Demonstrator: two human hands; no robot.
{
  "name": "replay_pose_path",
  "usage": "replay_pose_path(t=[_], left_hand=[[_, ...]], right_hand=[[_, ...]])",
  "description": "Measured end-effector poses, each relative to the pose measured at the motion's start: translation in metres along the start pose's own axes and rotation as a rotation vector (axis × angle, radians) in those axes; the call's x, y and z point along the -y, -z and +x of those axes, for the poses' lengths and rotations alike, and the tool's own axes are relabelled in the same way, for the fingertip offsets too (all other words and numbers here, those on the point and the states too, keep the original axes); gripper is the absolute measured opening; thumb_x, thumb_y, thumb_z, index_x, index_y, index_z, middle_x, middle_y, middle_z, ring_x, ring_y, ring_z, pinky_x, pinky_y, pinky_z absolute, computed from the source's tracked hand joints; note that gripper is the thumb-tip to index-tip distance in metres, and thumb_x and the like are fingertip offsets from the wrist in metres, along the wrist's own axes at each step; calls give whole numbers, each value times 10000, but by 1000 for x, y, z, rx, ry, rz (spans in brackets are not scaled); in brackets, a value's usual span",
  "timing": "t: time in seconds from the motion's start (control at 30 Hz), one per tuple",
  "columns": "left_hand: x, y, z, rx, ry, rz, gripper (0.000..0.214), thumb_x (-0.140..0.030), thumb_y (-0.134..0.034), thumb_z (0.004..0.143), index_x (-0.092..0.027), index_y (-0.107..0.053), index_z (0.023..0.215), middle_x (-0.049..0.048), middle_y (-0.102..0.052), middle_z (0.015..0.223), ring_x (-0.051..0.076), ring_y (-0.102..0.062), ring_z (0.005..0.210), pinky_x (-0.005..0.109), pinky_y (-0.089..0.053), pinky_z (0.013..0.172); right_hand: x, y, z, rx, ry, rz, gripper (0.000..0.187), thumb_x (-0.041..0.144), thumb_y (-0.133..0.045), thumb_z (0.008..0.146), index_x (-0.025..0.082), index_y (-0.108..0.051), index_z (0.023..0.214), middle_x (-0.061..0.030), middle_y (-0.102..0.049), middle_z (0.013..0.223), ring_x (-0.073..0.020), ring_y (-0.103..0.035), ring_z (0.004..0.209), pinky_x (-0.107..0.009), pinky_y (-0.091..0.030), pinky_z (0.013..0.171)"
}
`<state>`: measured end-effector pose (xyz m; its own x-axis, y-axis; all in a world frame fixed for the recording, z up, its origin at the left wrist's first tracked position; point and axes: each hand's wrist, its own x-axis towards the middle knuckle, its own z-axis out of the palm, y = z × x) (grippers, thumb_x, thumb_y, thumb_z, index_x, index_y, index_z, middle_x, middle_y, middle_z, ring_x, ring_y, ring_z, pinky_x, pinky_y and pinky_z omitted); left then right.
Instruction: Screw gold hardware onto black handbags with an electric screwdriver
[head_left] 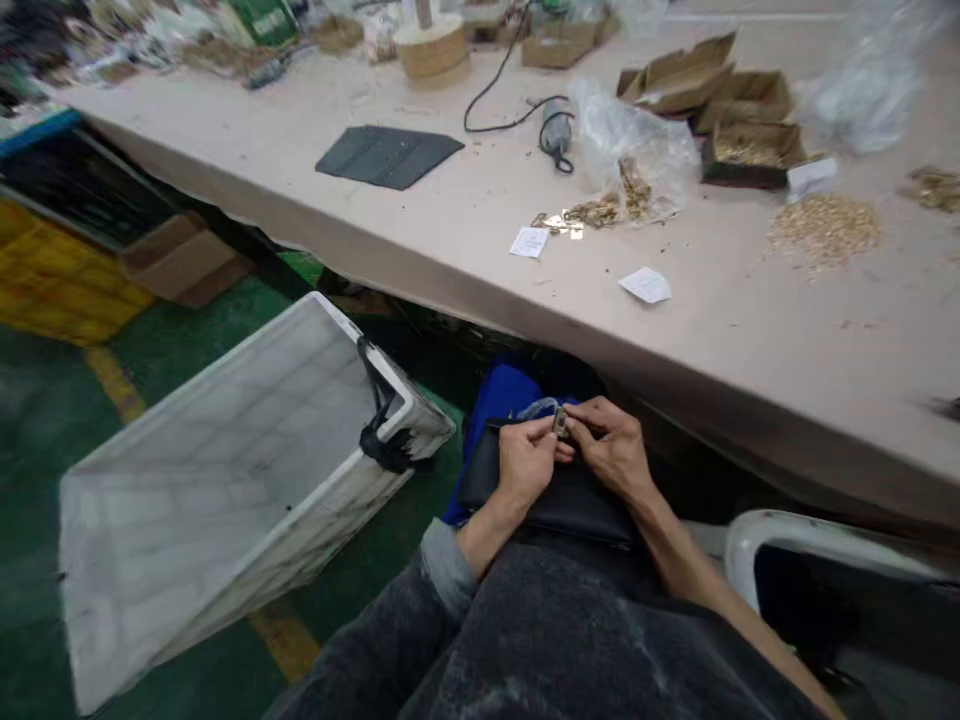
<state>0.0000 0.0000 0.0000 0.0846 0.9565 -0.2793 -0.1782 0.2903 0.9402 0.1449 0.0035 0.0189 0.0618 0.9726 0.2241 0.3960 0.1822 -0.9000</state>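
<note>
A small brass-coloured metal fitting (561,422) is pinched between my two hands, low in front of me. My left hand (527,460) closes on its left side, thumb and fingertips together. From the right, my right hand (611,447) grips it with thumb and forefinger. Beneath both hands a black leather-like bag (581,512) lies across my lap, and I cannot tell whether the fitting is attached to it. A strip of see-through plastic (537,408) shows just behind the fitting. Blue cloth (491,405) sticks out beyond the bag on the left.
A long covered table (480,265) runs ahead. On it are a dark flat sheet (390,157), a grey corded tool (556,130), brass pieces (634,195), a cardboard box (754,160) and a pile of small gold parts (825,230). A large white bin (225,420) stands at left.
</note>
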Motion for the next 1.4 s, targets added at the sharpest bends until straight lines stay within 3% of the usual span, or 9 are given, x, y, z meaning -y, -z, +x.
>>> replay_pose_path(t=[0.57,0.67,0.77,0.9,1.13,1.23,1.4], left_hand=[[-7,-1,-3,-10,9,-59,331,-249,-719,834,-87,-794,1113,108,-771,772,174,-731,611,250,-633,613],[-7,-2,-3,-60,14,-45,313,-270,-737,833,-81,-801,1075,100,-756,718,172,-714,572,243,-620,566],[-8,-3,-2,-113,17,-15,296,-276,-733,836,-79,-806,1045,89,-739,678,160,-691,532,225,-593,517],[-11,-3,-1,-88,-19,37,316,-326,-733,856,-90,-806,1053,86,-736,675,157,-680,517,229,-583,511],[-13,5,-2,-29,12,160,511,-522,-760,838,-93,-787,1113,89,-746,682,215,-717,562,272,-608,549],[-7,10,7,-18,5,230,563,-602,-777,802,-102,-800,1059,78,-722,632,215,-684,517,238,-538,453],[0,10,8,-30,12,169,620,-640,-823,732,-102,-806,1039,79,-714,630,210,-669,542,257,-548,520]], right_hand=[[-3,-4,0,-10,124,-72,187,255,-650,964,228,-807,1064,-48,-654,870,-179,-623,739,-293,-468,618],[-2,-2,1,16,71,-53,193,297,-663,957,220,-808,1059,-55,-671,895,-186,-637,762,-293,-476,639],[-2,1,6,83,-79,59,219,364,-698,933,203,-807,1033,-62,-705,938,-209,-669,824,-296,-501,695],[-3,1,15,123,-262,208,270,423,-747,876,171,-805,953,-66,-734,882,-232,-687,807,-300,-518,718],[13,-8,22,70,-257,251,147,277,-694,799,159,-772,758,-38,-708,733,-187,-636,677,-260,-468,633],[13,-10,25,39,-245,226,122,220,-671,792,168,-777,764,-19,-705,730,-170,-629,663,-242,-444,611],[16,-7,21,-8,-251,192,103,188,-683,778,166,-781,758,-13,-701,709,-157,-613,638,-228,-406,575]])
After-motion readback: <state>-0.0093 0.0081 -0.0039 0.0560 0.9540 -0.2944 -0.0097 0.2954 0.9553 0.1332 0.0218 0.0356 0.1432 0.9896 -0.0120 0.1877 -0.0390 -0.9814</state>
